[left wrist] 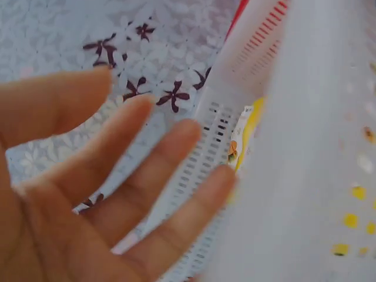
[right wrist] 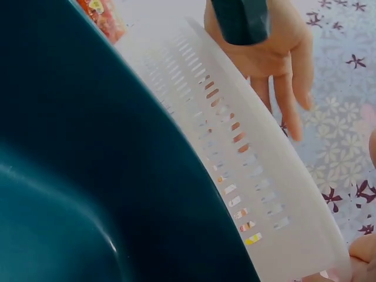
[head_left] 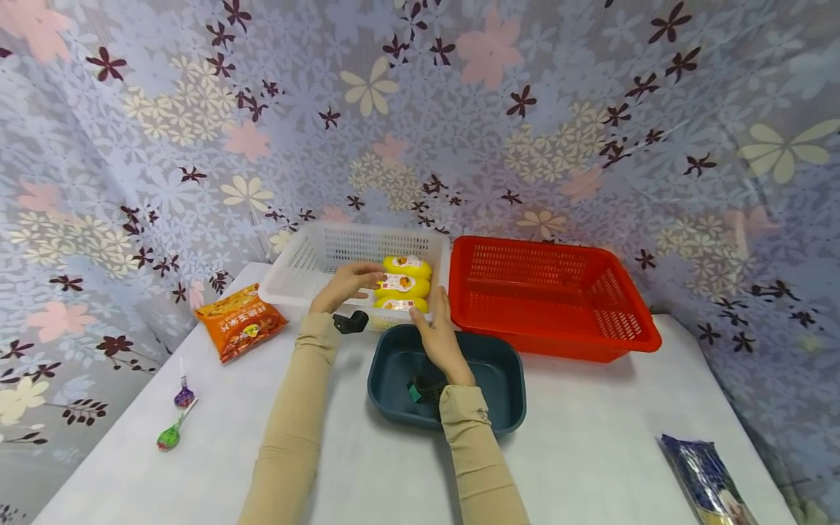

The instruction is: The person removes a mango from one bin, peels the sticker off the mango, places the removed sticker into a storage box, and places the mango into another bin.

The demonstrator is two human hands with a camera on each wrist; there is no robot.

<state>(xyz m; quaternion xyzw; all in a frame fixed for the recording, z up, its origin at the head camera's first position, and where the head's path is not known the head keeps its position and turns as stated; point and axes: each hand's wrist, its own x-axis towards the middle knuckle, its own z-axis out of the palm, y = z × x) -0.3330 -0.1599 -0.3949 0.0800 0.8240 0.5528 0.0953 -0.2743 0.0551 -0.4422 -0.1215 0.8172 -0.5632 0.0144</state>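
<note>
Several yellow packages (head_left: 403,285) with white printed labels lie in a row at the right end of the white perforated basket (head_left: 308,248). Just left of them, over the basket's front rim, is my left hand (head_left: 343,286), fingers spread and loosely bent, holding nothing. In the left wrist view its palm and fingers show beside the basket wall. My right hand (head_left: 441,339) reaches across the dark teal basin (head_left: 387,405) to the white basket's front right corner. Its fingers are extended beside the packages; the right wrist view shows only bits of them at the rim.
A red perforated basket (head_left: 558,337) stands right of the white one. On the left lie an orange snack bag (head_left: 240,321), a purple lollipop (head_left: 184,396) and a green lollipop (head_left: 169,437). A dark blue packet (head_left: 705,477) lies at the front right. Flowered cloth (head_left: 420,109) hangs behind.
</note>
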